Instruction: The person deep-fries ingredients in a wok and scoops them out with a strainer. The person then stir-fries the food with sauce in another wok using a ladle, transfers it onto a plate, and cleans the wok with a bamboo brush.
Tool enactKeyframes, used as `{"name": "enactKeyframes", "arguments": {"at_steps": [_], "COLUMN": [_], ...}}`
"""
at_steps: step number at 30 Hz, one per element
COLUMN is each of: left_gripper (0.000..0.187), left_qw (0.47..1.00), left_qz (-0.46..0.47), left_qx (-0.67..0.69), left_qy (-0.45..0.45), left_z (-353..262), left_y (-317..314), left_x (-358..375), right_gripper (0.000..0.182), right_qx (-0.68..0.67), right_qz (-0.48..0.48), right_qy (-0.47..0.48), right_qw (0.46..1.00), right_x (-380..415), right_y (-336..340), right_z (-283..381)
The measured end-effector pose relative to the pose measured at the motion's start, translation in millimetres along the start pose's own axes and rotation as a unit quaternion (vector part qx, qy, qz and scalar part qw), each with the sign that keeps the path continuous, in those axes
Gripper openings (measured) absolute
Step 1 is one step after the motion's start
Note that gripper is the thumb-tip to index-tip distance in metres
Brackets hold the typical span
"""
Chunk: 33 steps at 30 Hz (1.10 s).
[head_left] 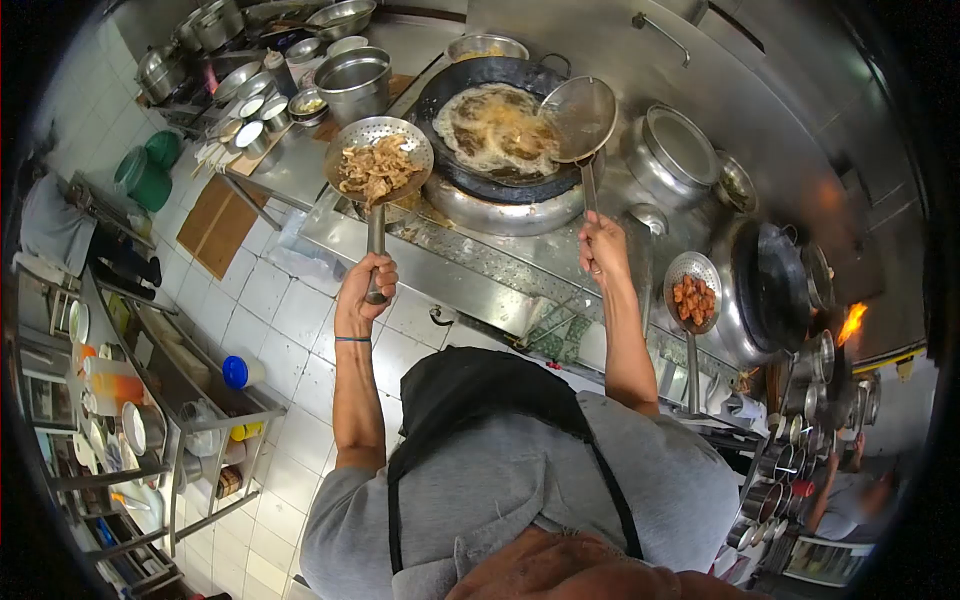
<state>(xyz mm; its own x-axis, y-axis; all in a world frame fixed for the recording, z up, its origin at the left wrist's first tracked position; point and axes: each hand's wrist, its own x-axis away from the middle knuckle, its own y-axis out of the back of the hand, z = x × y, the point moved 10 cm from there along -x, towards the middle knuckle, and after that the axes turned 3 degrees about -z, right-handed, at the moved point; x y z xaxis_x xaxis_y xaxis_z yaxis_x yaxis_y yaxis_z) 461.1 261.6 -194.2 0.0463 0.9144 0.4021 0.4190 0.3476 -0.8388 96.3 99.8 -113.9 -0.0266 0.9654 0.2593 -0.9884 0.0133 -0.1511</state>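
Observation:
My left hand is wrapped round the handle of a perforated skimmer, which carries a heap of browned fried pieces. In my right hand is the handle of a wire mesh strainer, its round head over the right side of a big black wok. Foaming oil bubbles in the wok. The skimmer is just left of the wok's rim.
Another skimmer with reddish-brown pieces lies to the right, beside a second black wok. A flame burns farther right. Metal pots and bowls stand at the back left. Other people are at the far left and lower right.

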Motion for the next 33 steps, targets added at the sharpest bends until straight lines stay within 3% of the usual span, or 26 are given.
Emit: {"name": "enactKeyframes", "arguments": {"at_steps": [3, 6, 12, 15, 21, 27, 33], "left_gripper": [0.01, 0.01, 0.012, 0.015, 0.015, 0.016, 0.014], "left_qw": [1.0, 1.0, 1.0, 1.0, 0.999, 0.999, 1.0], "left_qz": [-0.001, -0.005, 0.002, -0.015, -0.026, -0.033, -0.014], "left_qx": [0.001, 0.007, 0.023, 0.001, -0.021, -0.017, -0.002], "left_qy": [-0.003, 0.001, 0.007, -0.007, -0.011, -0.019, -0.002], "left_z": [3, 6, 12, 10, 10, 11, 15], "left_y": [4, 7, 7, 1, 0, 3, 8], "left_x": [1, 1, 6, 10, 14, 18, 12], "right_gripper": [0.047, 0.045, 0.039, 0.035, 0.041, 0.043, 0.043], "right_qx": [0.046, 0.0, -0.217, -0.209, 0.027, 0.133, 0.085], "right_qz": [-0.004, 0.031, 0.134, 0.15, 0.079, 0.101, 0.152], "right_qy": [0.004, -0.047, -0.116, -0.136, -0.019, 0.008, -0.045], "right_qw": [0.999, 0.998, 0.96, 0.957, 0.996, 0.986, 0.984], "right_x": [8, 22, 30, 35, 33, 16, -4], "right_y": [-9, -19, -16, -20, -37, -42, -86], "right_z": [-4, -9, -18, -18, -19, -15, -29]}}
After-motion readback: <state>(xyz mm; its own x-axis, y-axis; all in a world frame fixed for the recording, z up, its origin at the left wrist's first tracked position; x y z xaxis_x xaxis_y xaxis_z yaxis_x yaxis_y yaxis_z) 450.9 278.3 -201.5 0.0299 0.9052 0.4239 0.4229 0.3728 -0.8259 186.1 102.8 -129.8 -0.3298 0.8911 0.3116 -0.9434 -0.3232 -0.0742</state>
